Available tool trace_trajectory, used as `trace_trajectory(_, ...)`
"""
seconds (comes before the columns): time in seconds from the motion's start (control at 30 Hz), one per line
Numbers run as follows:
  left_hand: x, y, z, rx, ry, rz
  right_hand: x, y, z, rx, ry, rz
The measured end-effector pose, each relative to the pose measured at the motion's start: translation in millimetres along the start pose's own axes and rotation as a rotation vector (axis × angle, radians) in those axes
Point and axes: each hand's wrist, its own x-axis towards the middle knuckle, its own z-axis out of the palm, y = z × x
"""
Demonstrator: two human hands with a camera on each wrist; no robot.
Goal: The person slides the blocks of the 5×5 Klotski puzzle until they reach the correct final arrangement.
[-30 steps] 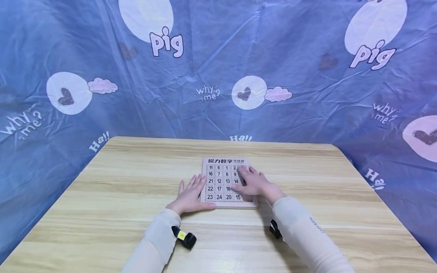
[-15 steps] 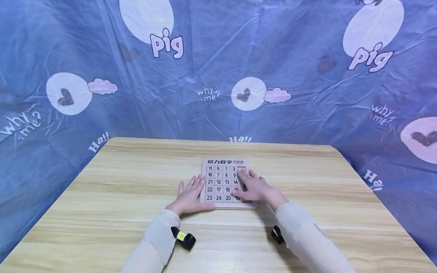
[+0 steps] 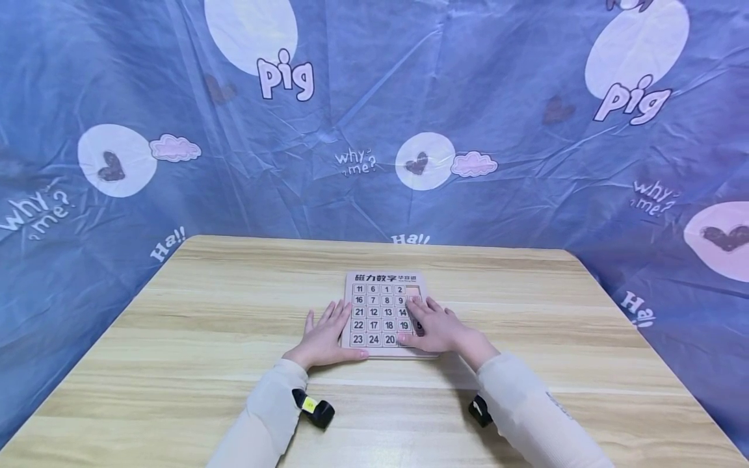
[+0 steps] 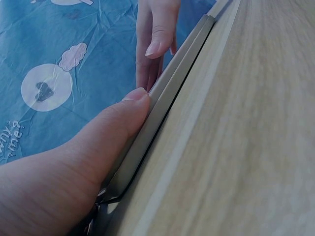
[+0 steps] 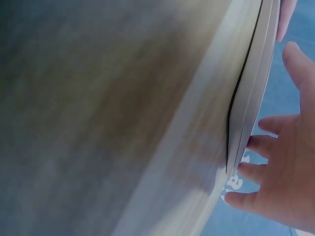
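Observation:
A number sliding puzzle (image 3: pixel 380 278) lies flat on the table, its lettered strip at the far side. My left hand (image 3: pixel 324 341) rests at its near left corner, straight fingers along the left side and thumb on the near edge. The left wrist view shows that thumb (image 4: pixel 110 130) against the puzzle's rim (image 4: pixel 162 96). My right hand (image 3: pixel 441 328) lies with spread fingers over the right-hand columns, fingertips and thumb on the tiles. A gap (image 3: pixel 412 290) shows in the far right corner of the grid. My right hand covers several tiles.
The wooden table (image 3: pixel 205 312) extends around the puzzle on all sides. A blue printed cloth (image 3: pixel 351 195) hangs behind it. Black camera mounts (image 3: pixel 318 413) sit at both wrists, over white sleeves.
My right hand has drawn slightly nearer, and the right column, with tile 5, has slid one place towards me. The far right gap is now uncovered. My left hand stays in place.

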Motion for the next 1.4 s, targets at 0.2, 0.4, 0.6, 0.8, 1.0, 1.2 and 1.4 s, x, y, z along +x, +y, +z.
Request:
trace_trajectory(0.2,-0.5,-0.1,-0.3,-0.005,0.001,0.006,-3.4,-1.4,0.1,-0.009,0.004,-0.015)
trace_trajectory(0.4,-0.8,0.2,-1.1,-0.01,-0.002,0.007,-4.2,-1.9,-0.3,-0.009,0.004,-0.015)
trace_trajectory(0.6,-0.3,0.6,-1.4,-0.011,0.0,0.003,-2.8,-2.0,-1.7,0.013,-0.002,-0.004)
trace_trajectory(0.8,0.0,0.4,-0.6,-0.005,0.001,0.004,-0.5,-2.0,-3.6,0.041,-0.006,0.0)
trace_trajectory(1.0,-1.0,0.2,-1.4,-0.006,0.002,0.007,9.2,-15.9,-9.1,0.027,0.008,-0.034)
trace_trajectory(1.2,-0.7,0.3,-2.7,-0.005,-0.005,0.005,34.5,-46.2,-9.8,-0.023,-0.006,-0.093)
trace_trajectory(1.4,-0.6,-0.7,-1.1,-0.003,-0.018,0.013,55.9,-69.9,-5.3,-0.053,-0.048,-0.105)
